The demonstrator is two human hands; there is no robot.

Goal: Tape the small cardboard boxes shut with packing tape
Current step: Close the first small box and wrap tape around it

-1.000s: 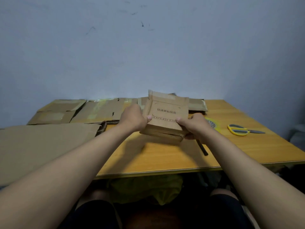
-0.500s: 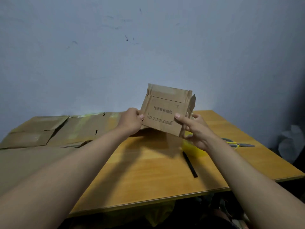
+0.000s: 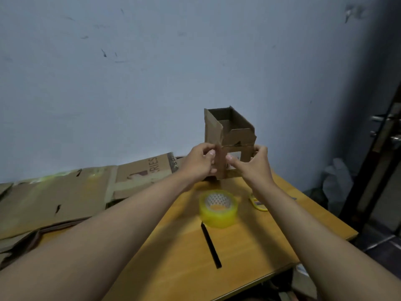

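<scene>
Pinching the small cardboard box [image 3: 230, 135] from both sides, left hand [image 3: 198, 161] and right hand [image 3: 252, 165] hold it upright, top flaps open, above the wooden table [image 3: 173, 268], beyond the yellow packing tape roll [image 3: 218, 208] and black pen [image 3: 211, 245].

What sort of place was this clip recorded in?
Probably a plain room at home used as a makeshift packing spot: a wooden table pushed against a scuffed painted wall, flattened cardboard piled at its left, and a door with a metal handle at right.
</scene>
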